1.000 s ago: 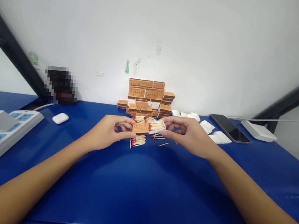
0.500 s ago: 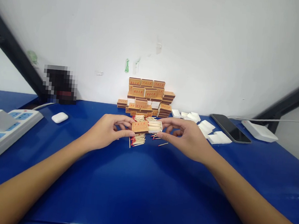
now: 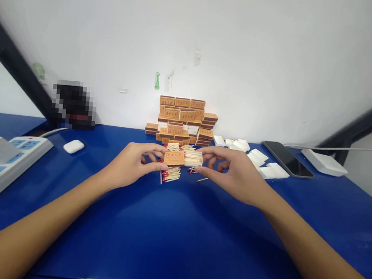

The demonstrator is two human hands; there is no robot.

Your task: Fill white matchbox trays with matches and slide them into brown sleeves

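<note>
Between my two hands is a matchbox, its orange printed sleeve on the left and its white tray of matches sticking out to the right. My left hand grips the sleeve's left end between thumb and fingers. At the tray's right end, my right hand pinches it with thumb and fingertips. Loose red-tipped matches lie on the table just below the box, and more matches show behind it. How far the tray sits inside the sleeve is hidden.
Stacked matchboxes stand against the wall. Right of them lie several white paper trays, a black phone and a white device by a cable. To the left are a white earphone case and a power strip.
Almost nothing differs. The sleeve and the half-open tray stay in my hands at the same place; the view has shifted very slightly.
</note>
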